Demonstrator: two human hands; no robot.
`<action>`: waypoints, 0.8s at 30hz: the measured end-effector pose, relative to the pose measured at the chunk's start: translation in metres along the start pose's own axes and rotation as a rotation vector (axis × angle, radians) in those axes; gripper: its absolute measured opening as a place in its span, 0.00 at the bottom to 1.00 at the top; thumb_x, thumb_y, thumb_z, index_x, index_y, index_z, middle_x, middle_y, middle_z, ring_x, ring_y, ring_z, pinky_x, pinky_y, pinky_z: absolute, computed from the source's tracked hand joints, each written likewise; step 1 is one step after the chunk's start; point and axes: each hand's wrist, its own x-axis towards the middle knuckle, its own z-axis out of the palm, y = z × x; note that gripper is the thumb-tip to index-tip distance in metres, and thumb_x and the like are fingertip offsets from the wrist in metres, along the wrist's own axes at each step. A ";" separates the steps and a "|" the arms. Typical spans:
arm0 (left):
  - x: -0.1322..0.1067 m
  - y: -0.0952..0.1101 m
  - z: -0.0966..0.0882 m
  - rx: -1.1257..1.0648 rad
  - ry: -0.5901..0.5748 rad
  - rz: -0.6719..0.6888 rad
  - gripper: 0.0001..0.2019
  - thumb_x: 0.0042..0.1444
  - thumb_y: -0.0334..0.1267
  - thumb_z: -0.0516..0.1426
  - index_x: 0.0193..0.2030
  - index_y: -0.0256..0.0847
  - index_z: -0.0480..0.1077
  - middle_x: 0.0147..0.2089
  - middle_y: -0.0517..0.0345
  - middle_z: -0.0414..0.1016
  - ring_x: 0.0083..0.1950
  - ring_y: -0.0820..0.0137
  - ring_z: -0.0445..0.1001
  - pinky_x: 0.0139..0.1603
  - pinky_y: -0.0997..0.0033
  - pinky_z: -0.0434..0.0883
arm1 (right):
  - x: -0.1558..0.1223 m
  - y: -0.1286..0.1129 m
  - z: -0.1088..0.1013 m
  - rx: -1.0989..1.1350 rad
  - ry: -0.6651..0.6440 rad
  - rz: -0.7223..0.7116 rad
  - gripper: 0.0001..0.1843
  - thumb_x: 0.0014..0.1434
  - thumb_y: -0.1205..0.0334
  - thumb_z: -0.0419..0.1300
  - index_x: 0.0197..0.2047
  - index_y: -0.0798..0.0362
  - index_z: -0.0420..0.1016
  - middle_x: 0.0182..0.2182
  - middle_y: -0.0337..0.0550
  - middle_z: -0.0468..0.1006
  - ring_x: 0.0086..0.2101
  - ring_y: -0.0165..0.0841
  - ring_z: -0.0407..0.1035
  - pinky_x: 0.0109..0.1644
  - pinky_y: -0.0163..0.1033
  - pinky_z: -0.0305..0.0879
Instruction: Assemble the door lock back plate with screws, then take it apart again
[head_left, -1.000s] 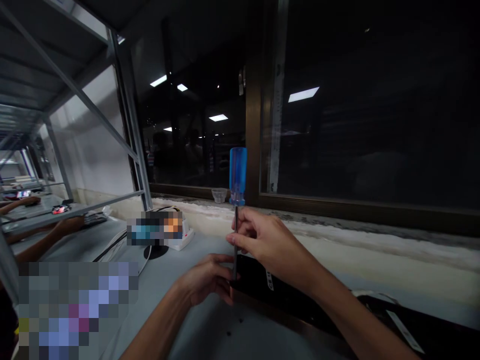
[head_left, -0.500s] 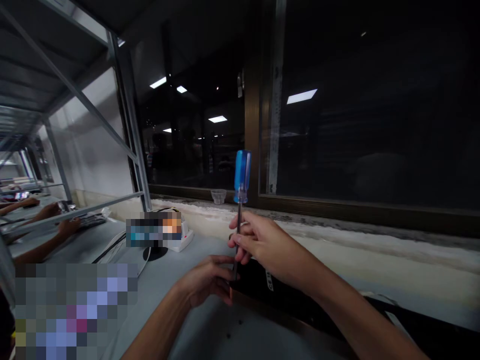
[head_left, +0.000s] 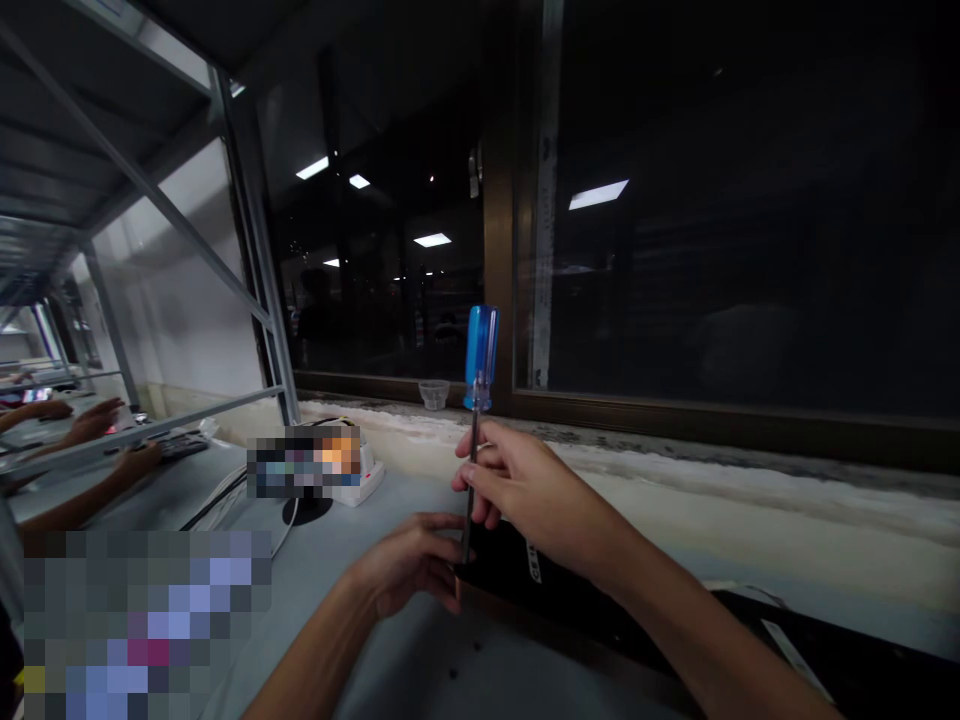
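My right hand [head_left: 517, 478] is closed, pinching the metal shaft of a screwdriver [head_left: 481, 355] between thumb and fingers. The screwdriver stands nearly upright, its blue clear handle on top and its tip down at the left end of a long black device [head_left: 570, 590]. A white label with "CE" shows on the device; its kind I cannot make out. My left hand [head_left: 415, 565] grips that same end, fingers bent around the corner beside the tip. What lies under the tip is hidden by the fingers. Two small dark pieces [head_left: 453, 673] lie on the table in front.
Behind the table [head_left: 330, 620] runs a ledge with a small clear plastic cup [head_left: 434, 394] under a dark window. To the left are a white power strip [head_left: 361, 487], cables and a metal rack frame [head_left: 274, 340]. Other people's hands [head_left: 139, 458] work farther left.
The view has shifted slightly. My hands, the screwdriver and the black device keep nearly the same pose. At far left, another person's hand has lifted and opened.
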 end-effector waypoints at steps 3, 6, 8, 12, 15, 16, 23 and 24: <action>0.000 0.000 0.000 0.014 -0.006 -0.002 0.20 0.37 0.27 0.56 0.42 0.36 0.67 0.24 0.62 0.69 0.20 0.75 0.69 0.19 0.76 0.69 | -0.001 -0.004 -0.002 -0.154 0.053 -0.044 0.05 0.53 0.71 0.51 0.29 0.52 0.62 0.21 0.35 0.68 0.22 0.28 0.65 0.24 0.31 0.59; 0.001 0.000 0.000 0.035 -0.003 -0.002 0.19 0.37 0.28 0.56 0.41 0.35 0.68 0.24 0.62 0.70 0.20 0.75 0.69 0.19 0.76 0.69 | -0.002 -0.007 0.001 -0.275 0.111 -0.050 0.06 0.51 0.71 0.54 0.26 0.52 0.62 0.19 0.35 0.67 0.22 0.28 0.65 0.23 0.31 0.57; 0.002 -0.001 -0.001 0.044 0.006 -0.006 0.19 0.36 0.28 0.56 0.39 0.35 0.68 0.24 0.61 0.70 0.20 0.75 0.69 0.18 0.76 0.69 | -0.002 -0.007 0.004 -0.304 0.121 -0.050 0.06 0.51 0.71 0.54 0.26 0.52 0.62 0.19 0.34 0.67 0.21 0.28 0.64 0.22 0.31 0.56; 0.003 -0.005 -0.004 0.015 0.022 -0.009 0.19 0.36 0.28 0.56 0.40 0.35 0.67 0.25 0.61 0.71 0.21 0.74 0.70 0.19 0.75 0.69 | -0.001 -0.003 0.005 -0.237 0.113 -0.084 0.05 0.52 0.70 0.53 0.26 0.52 0.62 0.19 0.35 0.67 0.21 0.28 0.65 0.22 0.31 0.58; 0.003 -0.006 -0.005 0.006 0.036 -0.011 0.22 0.37 0.30 0.57 0.44 0.36 0.65 0.25 0.61 0.71 0.22 0.72 0.71 0.21 0.73 0.70 | 0.000 -0.003 -0.003 -0.083 0.128 -0.126 0.03 0.53 0.67 0.52 0.28 0.52 0.62 0.19 0.35 0.69 0.20 0.28 0.66 0.23 0.32 0.61; 0.002 -0.005 -0.004 0.020 0.057 -0.019 0.23 0.38 0.31 0.58 0.46 0.37 0.65 0.25 0.60 0.72 0.22 0.71 0.71 0.21 0.73 0.70 | -0.001 -0.005 -0.008 -0.032 0.149 -0.141 0.03 0.53 0.65 0.52 0.28 0.53 0.62 0.20 0.35 0.70 0.20 0.28 0.66 0.22 0.32 0.62; -0.011 0.009 -0.007 0.597 0.202 0.031 0.21 0.49 0.44 0.53 0.49 0.37 0.66 0.33 0.55 0.74 0.26 0.71 0.71 0.27 0.72 0.67 | -0.032 -0.047 -0.058 0.065 0.337 -0.229 0.08 0.47 0.58 0.59 0.28 0.53 0.66 0.21 0.40 0.74 0.19 0.28 0.68 0.20 0.31 0.66; -0.015 0.009 -0.008 0.697 0.269 0.054 0.18 0.51 0.43 0.51 0.46 0.36 0.68 0.31 0.55 0.73 0.25 0.72 0.70 0.26 0.72 0.65 | -0.039 -0.051 -0.066 0.044 0.379 -0.244 0.08 0.46 0.58 0.60 0.28 0.53 0.67 0.21 0.41 0.74 0.18 0.29 0.68 0.20 0.32 0.67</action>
